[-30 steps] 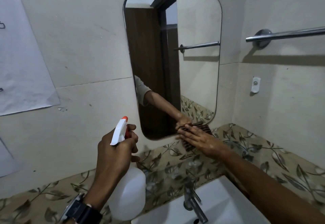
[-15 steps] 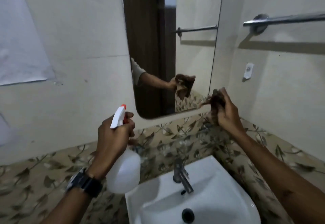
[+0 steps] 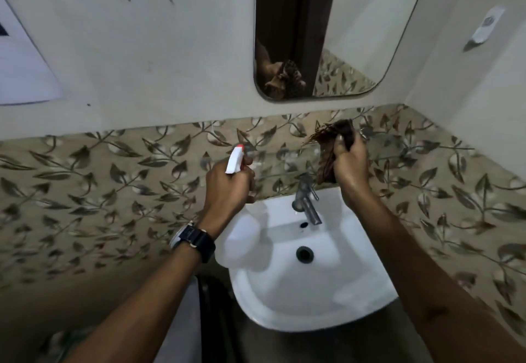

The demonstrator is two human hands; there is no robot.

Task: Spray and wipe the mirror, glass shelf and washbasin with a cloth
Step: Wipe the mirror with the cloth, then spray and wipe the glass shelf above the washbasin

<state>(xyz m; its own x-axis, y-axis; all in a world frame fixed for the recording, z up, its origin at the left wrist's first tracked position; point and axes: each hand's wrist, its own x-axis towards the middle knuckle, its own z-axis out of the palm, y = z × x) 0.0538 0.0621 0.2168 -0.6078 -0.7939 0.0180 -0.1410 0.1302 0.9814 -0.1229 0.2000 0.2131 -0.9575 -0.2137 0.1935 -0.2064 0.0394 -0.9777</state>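
My left hand point(image 3: 227, 186) grips a white spray bottle point(image 3: 237, 244) with an orange-tipped nozzle, held over the left rim of the white washbasin point(image 3: 313, 300). My right hand point(image 3: 348, 164) is closed on a bunched dark brown cloth point(image 3: 327, 152), raised above the back right of the basin beside the metal tap point(image 3: 307, 200). The mirror point(image 3: 355, 29) hangs on the wall above, its lower edge well clear of both hands. A thin glass shelf edge point(image 3: 392, 137) seems to run along the leaf-patterned tiles near the cloth; it is hard to make out.
Leaf-patterned tiles point(image 3: 113, 192) band the wall behind the basin and continue on the right wall. A small white wall fitting point(image 3: 485, 28) sits on the right wall. Paper sheets point(image 3: 25, 78) hang at the upper left. A dark gap lies below the basin's left side.
My right hand came off the mirror with the cloth bunched up and dropped toward the tap. The view tilted down onto the basin. The left hand lowered the bottle over the basin.
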